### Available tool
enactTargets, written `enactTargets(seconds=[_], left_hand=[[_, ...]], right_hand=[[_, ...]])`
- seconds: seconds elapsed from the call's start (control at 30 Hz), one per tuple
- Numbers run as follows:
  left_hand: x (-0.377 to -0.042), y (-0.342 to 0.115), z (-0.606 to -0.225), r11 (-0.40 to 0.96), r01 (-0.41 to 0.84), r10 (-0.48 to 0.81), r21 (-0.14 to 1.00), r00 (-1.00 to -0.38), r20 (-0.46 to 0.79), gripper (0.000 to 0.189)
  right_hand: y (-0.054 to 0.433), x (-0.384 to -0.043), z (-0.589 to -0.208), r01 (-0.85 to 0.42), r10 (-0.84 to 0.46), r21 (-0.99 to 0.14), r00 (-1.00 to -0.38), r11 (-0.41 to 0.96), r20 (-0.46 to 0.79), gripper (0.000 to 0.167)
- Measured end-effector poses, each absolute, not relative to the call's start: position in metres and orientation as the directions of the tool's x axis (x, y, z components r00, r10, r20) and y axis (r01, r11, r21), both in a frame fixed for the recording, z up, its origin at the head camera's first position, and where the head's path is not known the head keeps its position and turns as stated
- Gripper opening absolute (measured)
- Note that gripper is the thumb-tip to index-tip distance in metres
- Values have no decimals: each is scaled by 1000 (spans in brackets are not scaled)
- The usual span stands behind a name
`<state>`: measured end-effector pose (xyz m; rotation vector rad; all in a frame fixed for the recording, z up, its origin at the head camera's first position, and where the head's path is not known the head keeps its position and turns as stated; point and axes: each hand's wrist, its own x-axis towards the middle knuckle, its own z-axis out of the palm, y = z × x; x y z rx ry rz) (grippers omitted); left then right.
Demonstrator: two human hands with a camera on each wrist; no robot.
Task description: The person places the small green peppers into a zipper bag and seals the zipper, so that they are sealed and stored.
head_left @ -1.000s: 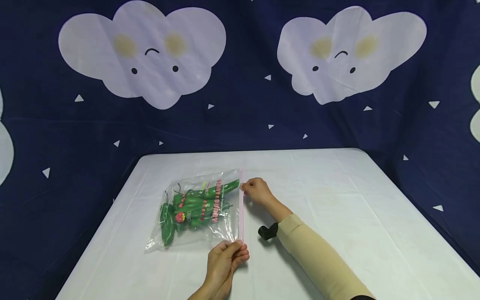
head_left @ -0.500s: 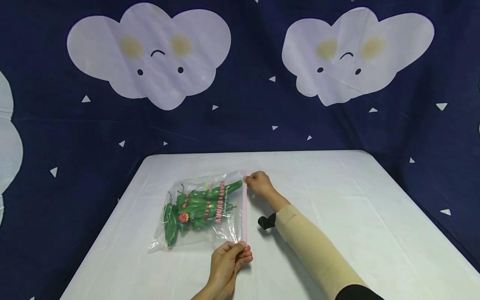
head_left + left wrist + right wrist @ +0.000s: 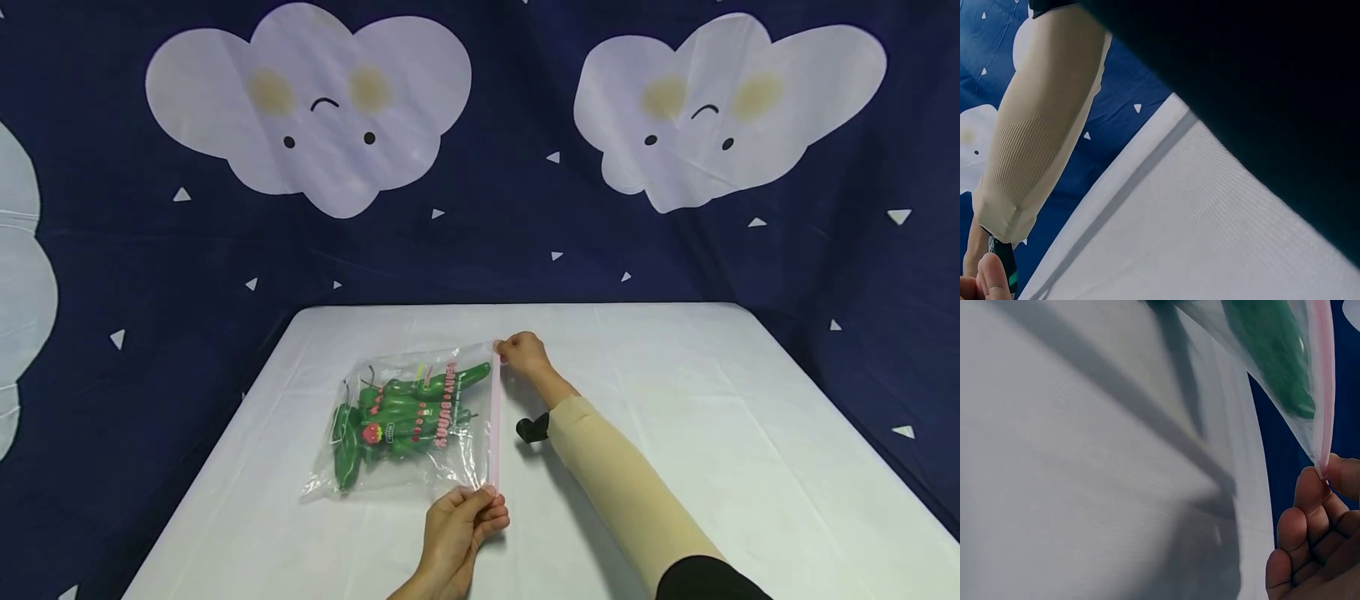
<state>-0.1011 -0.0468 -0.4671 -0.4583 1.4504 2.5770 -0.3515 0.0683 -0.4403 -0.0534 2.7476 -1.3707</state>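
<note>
A clear zip bag (image 3: 427, 477) with pink and red print lies on the table in the head view. Several green peppers (image 3: 401, 411) fill it, and a pink zip strip (image 3: 494, 425) runs along its right edge. At the strip's near end, my left hand (image 3: 456, 533) pinches the bag's corner between thumb and fingers. My right hand (image 3: 525, 354) pinches the far end of the strip; the right wrist view shows thumb and forefinger of that hand (image 3: 1316, 528) on the bag's corner. Only some left fingertips (image 3: 994, 275) appear in the left wrist view.
A white cloth covers the table (image 3: 637, 367). Behind it hangs a dark blue curtain (image 3: 495, 275) with cloud prints. A black device (image 3: 532, 428) sits by my right wrist, below the beige sleeve (image 3: 622, 479).
My right hand has slid away from me along the pink strip to its far corner. My left hand keeps its pinch on the near corner. The head view has shifted slightly.
</note>
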Motion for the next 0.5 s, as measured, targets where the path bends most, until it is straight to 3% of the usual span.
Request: enactTargets(seconds=[0.5], left_hand=[[-101,-51,-466,-482,-341,78,807,-934,-348,13]], right_hand=[[85,-342,-429,-42,-89,-769,-996,638,-19,40]])
